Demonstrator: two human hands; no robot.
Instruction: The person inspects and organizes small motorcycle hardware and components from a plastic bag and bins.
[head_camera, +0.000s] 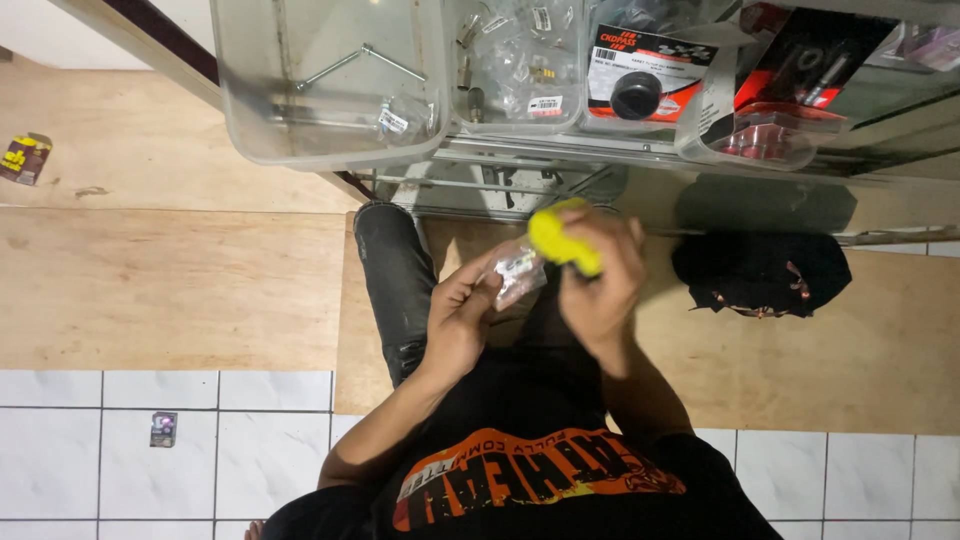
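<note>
The left hand (462, 318) pinches a small clear packet (518, 272), the right hand (598, 280) is closed round a yellow tool (563, 240) at the packet's top, which looks unopened, while the clear bins (330, 90) wait beyond.

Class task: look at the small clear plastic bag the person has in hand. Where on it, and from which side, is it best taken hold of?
Grip the small clear bag at its lower end, from the left, as the left hand pinches it now. The bag is limp and sticks up toward the right hand, which holds a yellow tool at its upper end, so that end is probably best left free.
</note>
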